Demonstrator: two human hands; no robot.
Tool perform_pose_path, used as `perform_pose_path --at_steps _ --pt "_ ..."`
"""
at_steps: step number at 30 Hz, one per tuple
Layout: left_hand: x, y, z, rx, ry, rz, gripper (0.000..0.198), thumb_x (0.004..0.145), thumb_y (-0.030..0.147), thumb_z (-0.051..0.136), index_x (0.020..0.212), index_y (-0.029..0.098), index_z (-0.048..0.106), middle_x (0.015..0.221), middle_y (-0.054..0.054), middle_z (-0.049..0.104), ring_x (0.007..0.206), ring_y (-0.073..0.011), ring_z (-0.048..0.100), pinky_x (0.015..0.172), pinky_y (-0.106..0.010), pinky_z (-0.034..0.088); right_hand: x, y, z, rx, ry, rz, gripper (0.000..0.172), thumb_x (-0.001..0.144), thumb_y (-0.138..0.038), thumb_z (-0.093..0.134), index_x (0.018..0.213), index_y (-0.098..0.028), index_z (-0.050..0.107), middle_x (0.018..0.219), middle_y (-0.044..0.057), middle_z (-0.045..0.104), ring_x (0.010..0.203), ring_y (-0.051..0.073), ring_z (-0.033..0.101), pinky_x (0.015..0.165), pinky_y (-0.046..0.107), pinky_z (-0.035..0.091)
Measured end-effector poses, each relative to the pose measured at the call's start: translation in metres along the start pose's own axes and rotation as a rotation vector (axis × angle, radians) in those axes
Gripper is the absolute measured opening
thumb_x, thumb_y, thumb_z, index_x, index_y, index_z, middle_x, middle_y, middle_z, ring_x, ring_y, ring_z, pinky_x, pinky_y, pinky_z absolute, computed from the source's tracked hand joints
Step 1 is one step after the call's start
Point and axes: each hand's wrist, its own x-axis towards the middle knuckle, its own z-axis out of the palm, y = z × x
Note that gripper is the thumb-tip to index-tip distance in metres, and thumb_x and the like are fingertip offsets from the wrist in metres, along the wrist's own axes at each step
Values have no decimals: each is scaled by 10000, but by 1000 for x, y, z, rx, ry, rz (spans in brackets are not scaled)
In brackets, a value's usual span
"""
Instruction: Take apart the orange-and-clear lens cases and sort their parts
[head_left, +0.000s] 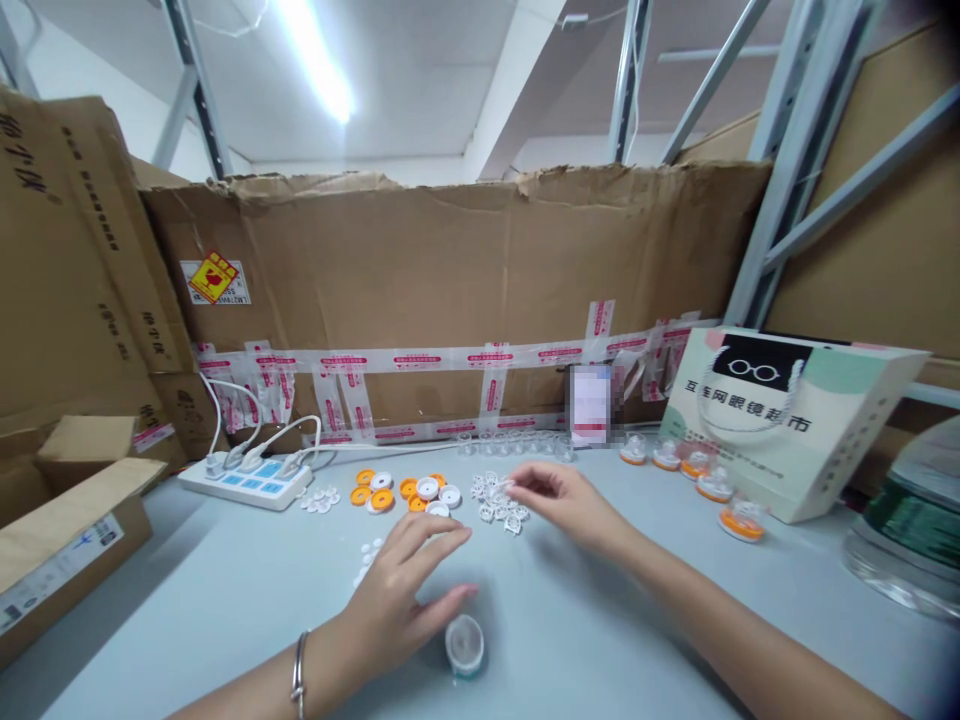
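My right hand [564, 503] reaches to the pile of small white openwork plastic pieces [512, 522], thumb and forefinger pinched on one of them. My left hand [409, 582] hovers over the table with fingers spread and nothing between them. Close to its thumb is a small round clear cup [465, 645] with a pale inside; its details are blurred. Beyond the left hand lie orange and white round caps [382, 500]. Small white discs [367, 552] are partly hidden behind the left hand.
A power strip [247, 480] with plugged cables and white bits [321, 499] are at left. Clear cups [517, 444] line the back by a phone [591, 405]. Assembled orange-white pieces [742, 521], a paper bag [787, 430] and a water bottle [911, 520] stand right. Cardboard [450, 260] walls the back.
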Motion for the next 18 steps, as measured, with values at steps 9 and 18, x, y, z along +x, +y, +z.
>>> perform_pose_path --at_steps 9,18 --pt "6 7 -10 -170 -483 53 620 645 534 643 1153 215 489 1011 -84 578 916 -235 510 813 -367 403 24 75 -97 -245 -110 321 268 555 -370 667 531 -118 580 462 0 525 447 86 444 489 232 347" --pt "6 1 -7 -111 -516 -14 479 679 461 639 1088 229 547 894 -46 599 879 -212 495 793 -337 355 23 85 -99 -263 -117 396 303 548 -405 689 526 -119 591 479 21 555 428 76 437 459 222 341"
